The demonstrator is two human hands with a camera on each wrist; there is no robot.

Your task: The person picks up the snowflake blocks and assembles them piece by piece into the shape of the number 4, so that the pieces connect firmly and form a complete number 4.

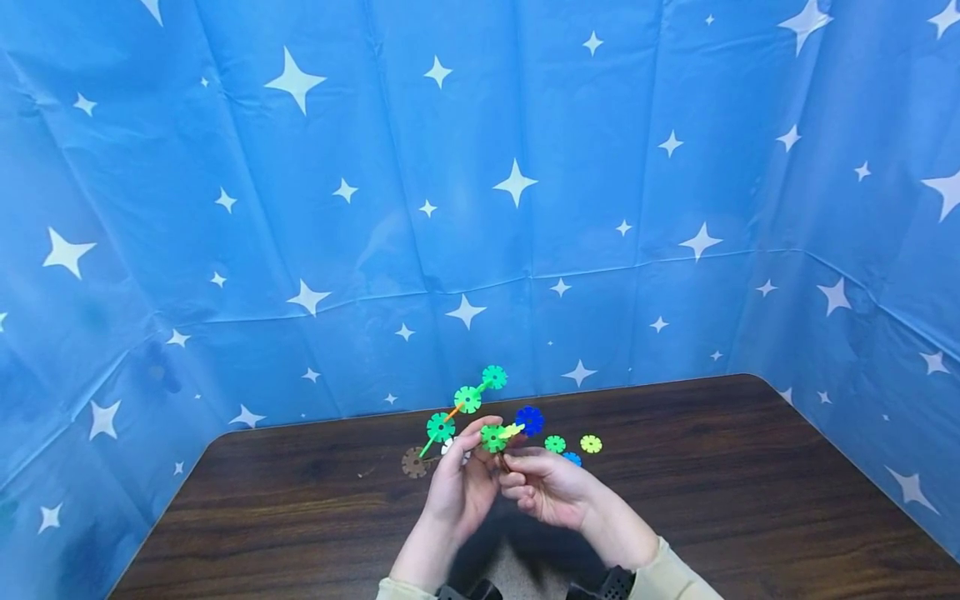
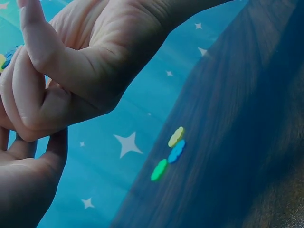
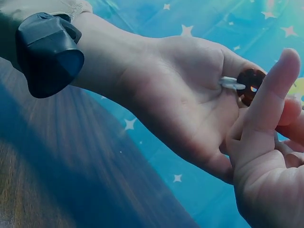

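A chain of notched plastic discs, slotted together, spans both hands in the head view. My left hand (image 1: 465, 493) holds it, thumb and fingers around the part near a white disc (image 1: 448, 447). My right hand (image 1: 551, 486) pinches the chain just below a green disc (image 1: 493, 439), its fingers curled. Beside that sit a yellow disc (image 1: 512, 431) and a dark blue disc (image 1: 529, 421). The far arm carries a green disc (image 1: 441, 427), a lighter green disc (image 1: 467, 400) and another green disc (image 1: 494, 377). A brown disc (image 3: 247, 85) shows between the hands in the right wrist view. Fingers hide the exact joint.
On the dark wooden table (image 1: 720, 500) lie a loose green disc (image 1: 555, 444), a yellow disc (image 1: 591, 444) and a light blue disc (image 1: 572, 459), right of the hands. A blue star-patterned curtain (image 1: 480, 242) hangs behind the table and along both sides.
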